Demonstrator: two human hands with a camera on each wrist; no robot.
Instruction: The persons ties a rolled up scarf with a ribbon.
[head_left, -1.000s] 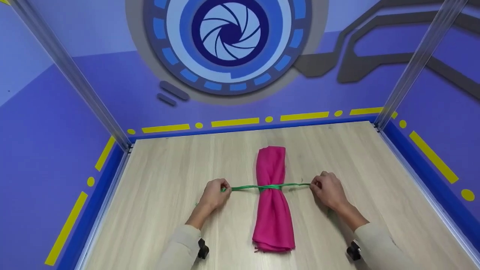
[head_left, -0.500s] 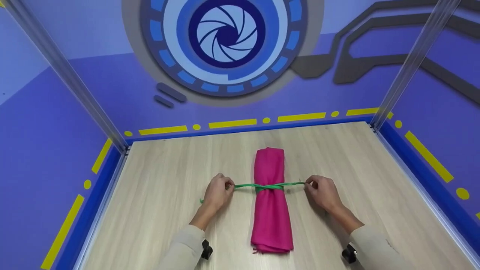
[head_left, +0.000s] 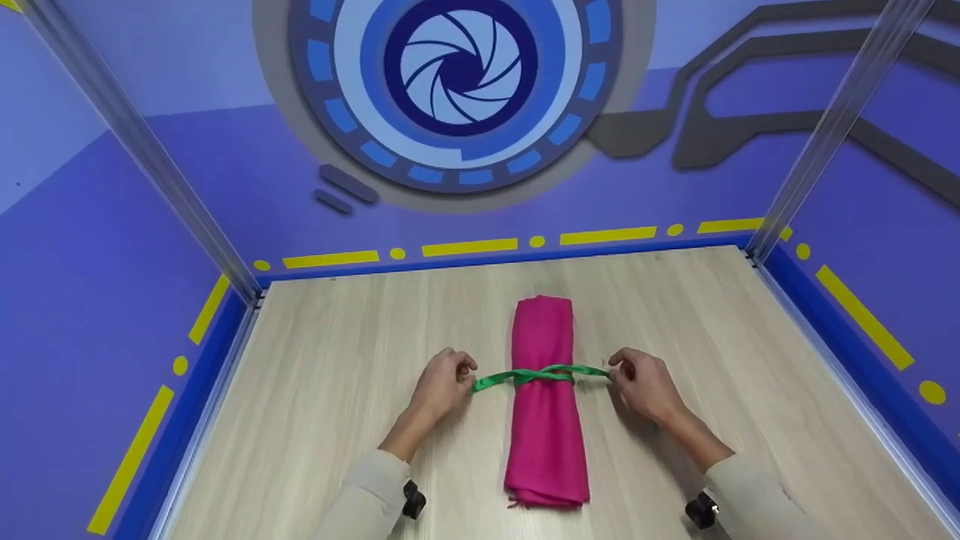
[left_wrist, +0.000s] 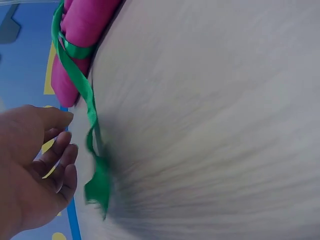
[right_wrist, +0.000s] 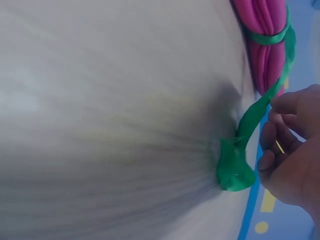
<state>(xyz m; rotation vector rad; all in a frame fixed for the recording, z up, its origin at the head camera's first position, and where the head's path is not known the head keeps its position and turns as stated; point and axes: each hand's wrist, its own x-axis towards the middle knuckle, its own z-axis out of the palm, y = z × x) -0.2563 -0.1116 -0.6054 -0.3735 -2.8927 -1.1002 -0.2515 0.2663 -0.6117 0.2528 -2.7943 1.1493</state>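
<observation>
A rolled magenta cloth [head_left: 546,442] lies lengthwise on the table, with a green ribbon [head_left: 546,373] passed round its middle and crossed on top. To the left of the roll, my left hand [head_left: 439,384] has its thumb and fingers apart; in the left wrist view the ribbon's tail [left_wrist: 95,170] hangs free beside them. On the other side, my right hand [head_left: 649,387] has loosely bent fingers, not closed on the ribbon. One fingertip is at or touching the ribbon's other tail [right_wrist: 255,112] in the right wrist view, and its frayed end droops.
The pale wooden table [head_left: 345,337] extends around the cloth on all sides. Blue printed panels [head_left: 225,180] stand at its back and sides, joined by metal corner posts [head_left: 840,127]. Black wrist devices [head_left: 412,499] sit at both cuffs.
The ribbon went from pulled taut between both hands to slack and wavy. Both hands came inward towards the cloth and loosened their pinch. The cloth's pinched waist has widened.
</observation>
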